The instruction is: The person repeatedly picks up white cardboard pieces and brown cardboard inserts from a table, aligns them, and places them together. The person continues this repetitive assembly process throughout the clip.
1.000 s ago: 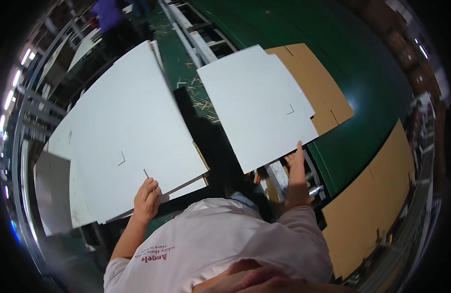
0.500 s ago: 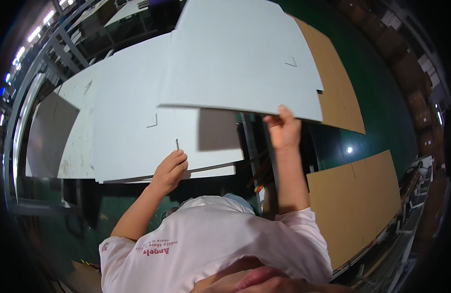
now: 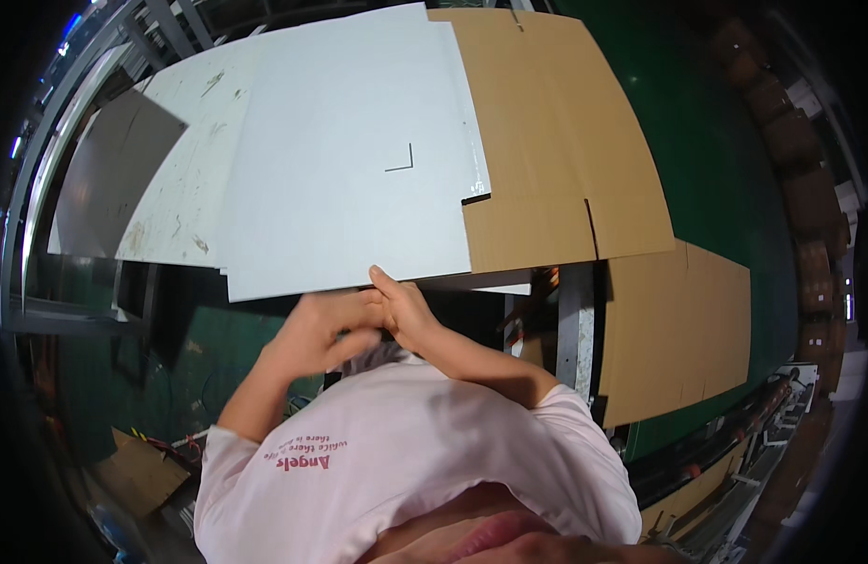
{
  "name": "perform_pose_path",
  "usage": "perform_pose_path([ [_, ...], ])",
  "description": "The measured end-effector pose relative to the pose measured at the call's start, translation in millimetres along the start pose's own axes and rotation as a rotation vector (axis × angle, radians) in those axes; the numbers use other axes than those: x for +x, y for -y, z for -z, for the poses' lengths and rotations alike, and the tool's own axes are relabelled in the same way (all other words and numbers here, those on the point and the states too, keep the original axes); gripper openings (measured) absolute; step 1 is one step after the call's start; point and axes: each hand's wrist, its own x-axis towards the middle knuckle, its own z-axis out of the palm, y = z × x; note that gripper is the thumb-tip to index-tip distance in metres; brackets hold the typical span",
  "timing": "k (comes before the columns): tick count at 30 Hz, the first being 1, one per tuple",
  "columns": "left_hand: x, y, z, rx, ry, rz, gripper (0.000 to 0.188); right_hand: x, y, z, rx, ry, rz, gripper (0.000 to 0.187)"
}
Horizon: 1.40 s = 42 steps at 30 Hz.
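Holding white board [image 3: 349, 179], now shifted left

Left hand [image 3: 323, 327] blurred, contact with right hand [image 3: 408, 312] unclear; shirt [image 3: 425, 432] cut off below.

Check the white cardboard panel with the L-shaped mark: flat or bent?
Looks flat: the white cardboard panel shows no crease out to its near edge, by the right hand. Whether it joins the brown cardboard, cannot tell.

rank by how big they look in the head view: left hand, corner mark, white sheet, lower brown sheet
1. white sheet
2. lower brown sheet
3. left hand
4. corner mark
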Motion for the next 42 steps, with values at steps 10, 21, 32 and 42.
perform_pose_path([
  [10,90.6,41.2,-54.1,0.52,-0.151,-0.353,0.032,-76.0,84.8,62.8,-0.879,0.347,0.053,0.029],
  [21,94.1,61.3,-73.6,0.539,-0.234,-0.517,0.019,-168.9,314.5,214.5,-0.911,-0.654,0.507,0.04],
  [32,93.1,76.3,-86.8,0.445,-0.304,-0.544,0.021,14.0,182.9,87.3,-1.893,-0.187,0.948,0.032],
  [42,110.6,153.3,62.1,0.645,-0.728,0.435,0.048,37.7,214.0,105.8,-1.794,-1.047,0.833,0.082],
])
